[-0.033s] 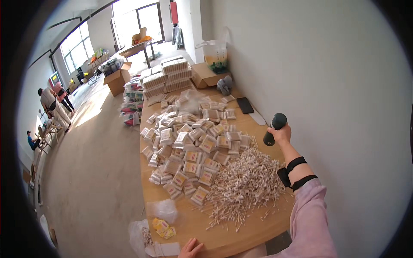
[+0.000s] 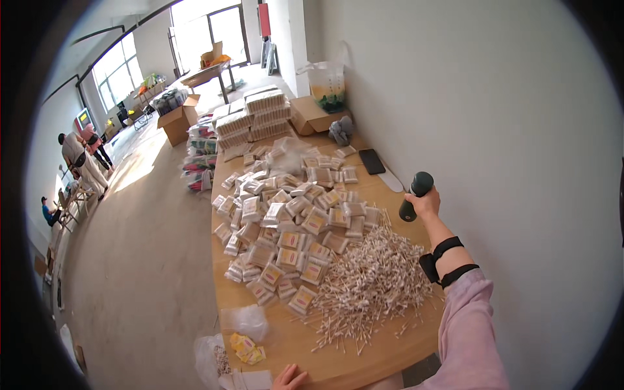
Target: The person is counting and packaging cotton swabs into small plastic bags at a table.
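Note:
My right hand point(image 2: 426, 204) is raised at the right side of the table point(image 2: 383, 367), with its fingers wrapped round a dark green bottle point(image 2: 422, 184). The bottle is a rounded cylinder, held tilted. Two black straps point(image 2: 448, 247) circle my right forearm. At the near edge my left hand point(image 2: 288, 377) lies on the wood with its fingers spread and nothing in them. A large loose heap of cotton swabs point(image 2: 374, 279) is in front of me. Beside it on the left is a pile of small clear packets of swabs point(image 2: 289, 240).
Yellow printed cards point(image 2: 247, 349) and clear plastic bags point(image 2: 250, 322) are at the near left. A black phone point(image 2: 371, 161), a grey bundle point(image 2: 340, 130) and a cardboard box point(image 2: 312, 116) line the wall side. Stacked packs point(image 2: 266, 101) stand at the far end. Other people point(image 2: 79, 153) are far left.

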Demonstrator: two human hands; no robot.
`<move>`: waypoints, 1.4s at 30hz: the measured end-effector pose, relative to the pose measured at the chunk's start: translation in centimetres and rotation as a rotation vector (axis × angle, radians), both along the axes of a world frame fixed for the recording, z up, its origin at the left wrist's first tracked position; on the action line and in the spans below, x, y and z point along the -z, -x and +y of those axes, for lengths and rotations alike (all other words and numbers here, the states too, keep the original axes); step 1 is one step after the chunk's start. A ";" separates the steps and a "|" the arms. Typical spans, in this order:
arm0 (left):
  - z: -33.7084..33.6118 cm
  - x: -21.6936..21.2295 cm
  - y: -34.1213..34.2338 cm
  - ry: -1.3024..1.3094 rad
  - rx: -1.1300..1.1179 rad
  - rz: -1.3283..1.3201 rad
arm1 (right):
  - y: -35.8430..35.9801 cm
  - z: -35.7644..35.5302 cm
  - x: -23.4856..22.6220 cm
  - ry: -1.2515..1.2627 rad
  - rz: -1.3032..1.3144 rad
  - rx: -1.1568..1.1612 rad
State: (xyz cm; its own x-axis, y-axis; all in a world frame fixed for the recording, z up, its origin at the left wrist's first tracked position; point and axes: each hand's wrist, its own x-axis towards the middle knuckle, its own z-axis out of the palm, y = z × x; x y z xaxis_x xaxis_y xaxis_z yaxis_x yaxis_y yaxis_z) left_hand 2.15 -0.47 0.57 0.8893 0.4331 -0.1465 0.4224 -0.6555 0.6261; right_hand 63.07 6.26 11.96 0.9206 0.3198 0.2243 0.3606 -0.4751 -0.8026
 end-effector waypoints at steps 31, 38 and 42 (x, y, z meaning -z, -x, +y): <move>0.0 3.3 0.7 0.031 -0.028 -0.169 | -4.8 2.6 5.9 -0.191 -0.031 0.080; -0.3 2.0 1.0 0.014 -0.033 -0.177 | 22.3 -3.9 -15.4 -0.561 0.520 -0.990; 0.5 2.8 1.3 -0.038 0.031 -0.110 | 33.5 -9.7 -24.1 -0.613 0.397 -1.780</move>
State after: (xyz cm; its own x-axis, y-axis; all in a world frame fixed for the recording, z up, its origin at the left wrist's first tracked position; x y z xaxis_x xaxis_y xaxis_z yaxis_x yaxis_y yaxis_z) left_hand 0.85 -0.02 -2.20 0.9121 0.4087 -0.0313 0.3318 -0.6913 0.6419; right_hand 29.61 -3.40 36.10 -0.3094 0.7790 0.5454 -0.1788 0.5157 -0.8379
